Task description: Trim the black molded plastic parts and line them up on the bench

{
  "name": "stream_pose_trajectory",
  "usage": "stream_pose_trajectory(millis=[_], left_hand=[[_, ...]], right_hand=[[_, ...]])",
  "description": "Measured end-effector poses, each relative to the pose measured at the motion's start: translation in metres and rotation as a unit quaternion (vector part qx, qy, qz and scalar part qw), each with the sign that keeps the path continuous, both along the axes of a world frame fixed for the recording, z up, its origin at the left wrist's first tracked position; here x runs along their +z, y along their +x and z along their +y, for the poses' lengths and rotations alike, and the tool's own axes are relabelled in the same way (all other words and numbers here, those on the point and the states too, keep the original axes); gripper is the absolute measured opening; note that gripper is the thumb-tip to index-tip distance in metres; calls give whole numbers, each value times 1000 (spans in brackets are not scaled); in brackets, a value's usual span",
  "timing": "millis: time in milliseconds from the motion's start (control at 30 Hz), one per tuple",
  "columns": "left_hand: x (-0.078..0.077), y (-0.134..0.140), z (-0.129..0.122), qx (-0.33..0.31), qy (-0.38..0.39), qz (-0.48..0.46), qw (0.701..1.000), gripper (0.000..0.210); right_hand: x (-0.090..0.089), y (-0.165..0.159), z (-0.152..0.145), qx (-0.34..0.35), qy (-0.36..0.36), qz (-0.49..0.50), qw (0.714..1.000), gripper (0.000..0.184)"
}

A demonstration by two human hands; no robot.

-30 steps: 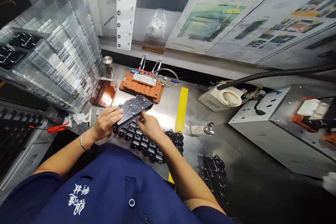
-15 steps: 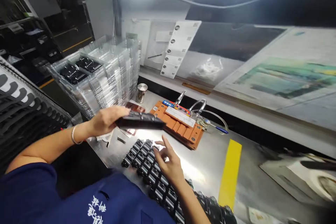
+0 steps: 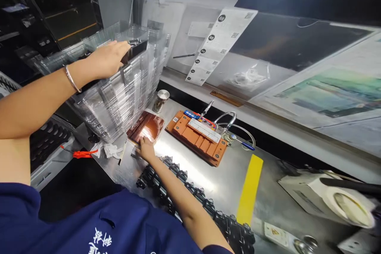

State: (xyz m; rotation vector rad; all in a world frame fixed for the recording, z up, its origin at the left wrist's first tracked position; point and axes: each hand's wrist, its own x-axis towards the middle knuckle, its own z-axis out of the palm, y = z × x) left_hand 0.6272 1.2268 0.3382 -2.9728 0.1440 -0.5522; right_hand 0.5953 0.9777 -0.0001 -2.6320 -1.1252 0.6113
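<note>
My left hand (image 3: 110,58), a bangle on its wrist, is closed on a black plastic part (image 3: 137,50) over the stack of clear plastic trays (image 3: 125,97). My fingers cover much of the part. Low over the bench, my right hand (image 3: 147,150) has its fingers drawn together at the edge of a glossy brown sheet (image 3: 145,127). Whatever those fingers pinch cannot be made out. Rows of black parts (image 3: 202,196) lie beneath my right forearm. Beyond them is an orange-brown fixture (image 3: 196,139) with a white ruler (image 3: 204,130) across it.
A metal-lidded jar (image 3: 161,101) stands beside the trays. A blue-handled tool (image 3: 244,143) lies right of the fixture, near a yellow strip (image 3: 250,190) on the bench. A white device (image 3: 327,198) is at the right. Red-handled pliers (image 3: 85,153) are at the lower left.
My left hand has carried the black part up and left from above the bench to the trays. My right hand has moved left from the black rows to the brown sheet. The view has shifted.
</note>
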Motion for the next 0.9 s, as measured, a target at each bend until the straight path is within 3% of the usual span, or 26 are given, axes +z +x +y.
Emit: stream_pose_trajectory(millis=[67, 133, 267, 400, 567, 667, 733, 800, 833, 900], left_hand=[[-2, -9, -2, -12, -4, -4, 1000, 62], [-3, -13, 0, -3, -32, -26, 999, 41], [-2, -16, 8, 39, -89, -58, 994, 52], [-8, -14, 7, 2, -112, -60, 992, 52], [-21, 29, 11, 33, -164, -33, 985, 49], [-5, 45, 6, 64, -140, 55, 987, 37], [10, 26, -17, 67, -112, 89, 987, 30], [12, -18, -53, -8, -116, 85, 990, 28], [3, -45, -73, -67, -156, 70, 983, 26], [-38, -95, -104, -120, -303, 96, 941, 20]], right_hand=[[-17, -3, 11, -2, -19, 4, 1000, 82], [-29, -5, 17, -4, -35, 4, 999, 80], [-38, -4, 20, -10, -42, -20, 999, 66], [-42, 0, 22, -26, -44, -47, 998, 65], [-47, 2, 25, -31, -42, -59, 997, 62], [-48, 1, 24, -27, -35, -58, 997, 50], [-46, 1, 21, -20, -24, -50, 998, 42], [-44, 2, 16, -16, -3, -39, 999, 36], [-43, 3, 12, -17, 13, -34, 999, 35], [-39, 6, 5, -25, 55, -29, 998, 35]])
